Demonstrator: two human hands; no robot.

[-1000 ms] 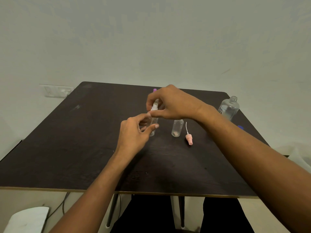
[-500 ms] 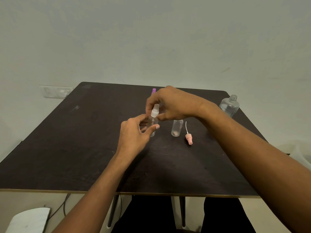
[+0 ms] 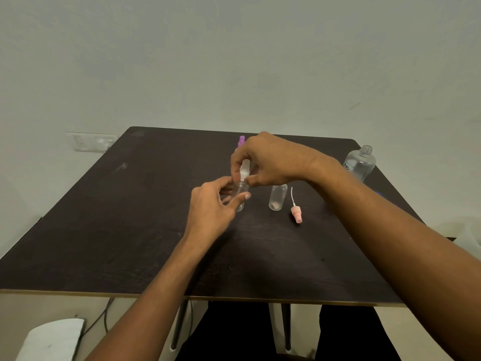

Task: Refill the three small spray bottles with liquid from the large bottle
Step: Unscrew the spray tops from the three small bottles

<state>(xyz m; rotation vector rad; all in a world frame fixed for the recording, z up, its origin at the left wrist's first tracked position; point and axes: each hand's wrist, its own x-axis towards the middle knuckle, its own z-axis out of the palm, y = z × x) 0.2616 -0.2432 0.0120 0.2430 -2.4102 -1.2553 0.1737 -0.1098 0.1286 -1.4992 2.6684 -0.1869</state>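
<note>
Pinching the white spray cap (image 3: pixel 245 171) between thumb and fingers, the right hand (image 3: pixel 270 160) sits atop a small clear bottle (image 3: pixel 241 194) that the left hand (image 3: pixel 212 204) clasps upright at the dark table's (image 3: pixel 130 230) centre. At three o'clock stand an open small bottle (image 3: pixel 277 198) and a loose pink sprayer (image 3: pixel 296 213); at two o'clock, the uncapped large bottle (image 3: pixel 360 164); at twelve, a purple cap (image 3: pixel 241 140).

A small clear spray bottle (image 3: pixel 240 194) stands upright at mid-worktop with a white spray head (image 3: pixel 245 171) at its neck. Just to its right stands a second clear small bottle (image 3: pixel 277 198), open-topped, with its pink spray head (image 3: pixel 296 213) lying flat just beyond. Behind it shows a purple spray top (image 3: pixel 241 140); the large clear bottle (image 3: pixel 360 163), uncapped, stands far to its right.
</note>
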